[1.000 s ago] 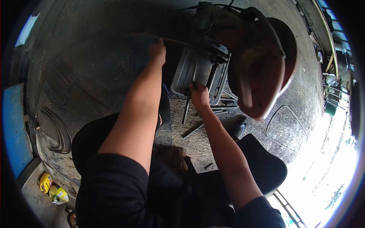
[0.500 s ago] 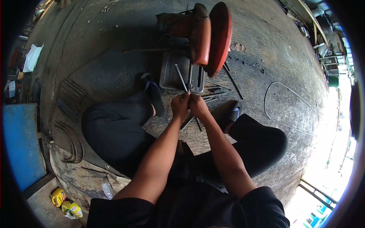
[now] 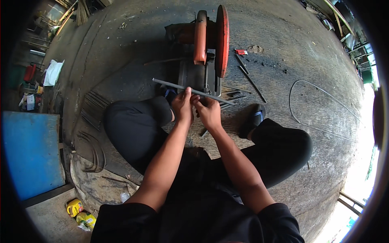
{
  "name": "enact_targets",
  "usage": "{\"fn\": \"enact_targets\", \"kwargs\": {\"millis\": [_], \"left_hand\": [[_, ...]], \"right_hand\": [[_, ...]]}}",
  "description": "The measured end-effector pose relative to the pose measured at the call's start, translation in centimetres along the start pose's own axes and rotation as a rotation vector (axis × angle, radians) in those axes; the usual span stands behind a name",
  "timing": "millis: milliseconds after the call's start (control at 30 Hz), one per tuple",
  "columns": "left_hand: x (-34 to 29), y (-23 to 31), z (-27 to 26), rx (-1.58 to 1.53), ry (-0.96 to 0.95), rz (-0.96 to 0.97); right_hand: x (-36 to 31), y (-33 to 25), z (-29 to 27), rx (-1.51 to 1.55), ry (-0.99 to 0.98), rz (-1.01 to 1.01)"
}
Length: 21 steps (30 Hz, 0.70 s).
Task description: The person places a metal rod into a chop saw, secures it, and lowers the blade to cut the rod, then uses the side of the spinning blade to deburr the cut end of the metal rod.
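A straight grey metal rod (image 3: 168,84) lies crosswise in front of me, its left end farther away than its right end. My left hand (image 3: 183,107) is closed on it near its middle, thumb along the top. Close beside it, my right hand (image 3: 209,113) grips the same rod with bent fingers, some of them hidden. Just beyond the hands stands an orange cut-off saw (image 3: 200,40) with a large red disc-shaped guard (image 3: 223,42) and a grey metal base (image 3: 184,75). The rod passes over the near end of that base; whether they touch I cannot tell.
Cut rods (image 3: 253,85) lie right of the saw, near a small red packet (image 3: 241,52). A bent wire loop (image 3: 291,101) rests farther right. At left are several thin rods (image 3: 91,115), curved strips (image 3: 95,156) and a blue panel (image 3: 32,152). My sandaled feet flank the base.
The rod has swung from pointing away from me to lying crosswise. Both hands have turned with it and hold it differently. The view has shifted, so the saw appears a little farther left.
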<state>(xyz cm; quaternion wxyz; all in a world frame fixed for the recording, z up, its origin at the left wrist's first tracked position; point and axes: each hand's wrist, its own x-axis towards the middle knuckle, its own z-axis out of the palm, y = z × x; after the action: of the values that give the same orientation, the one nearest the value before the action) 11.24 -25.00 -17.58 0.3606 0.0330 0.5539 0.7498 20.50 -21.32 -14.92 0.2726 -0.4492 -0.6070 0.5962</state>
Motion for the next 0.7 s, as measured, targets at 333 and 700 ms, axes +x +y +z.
{"fn": "enact_targets", "kwargs": {"millis": [333, 700], "left_hand": [[-0.7, 4.3, 1.8, -0.024, 0.099, 0.072], [-1.8, 6.2, 3.3, 0.018, 0.037, 0.366]], "right_hand": [[-1.0, -9.7, -5.0, 0.002, -0.433, -0.108], [-1.3, -9.3, -3.8, -0.066, -0.002, -0.429]]}}
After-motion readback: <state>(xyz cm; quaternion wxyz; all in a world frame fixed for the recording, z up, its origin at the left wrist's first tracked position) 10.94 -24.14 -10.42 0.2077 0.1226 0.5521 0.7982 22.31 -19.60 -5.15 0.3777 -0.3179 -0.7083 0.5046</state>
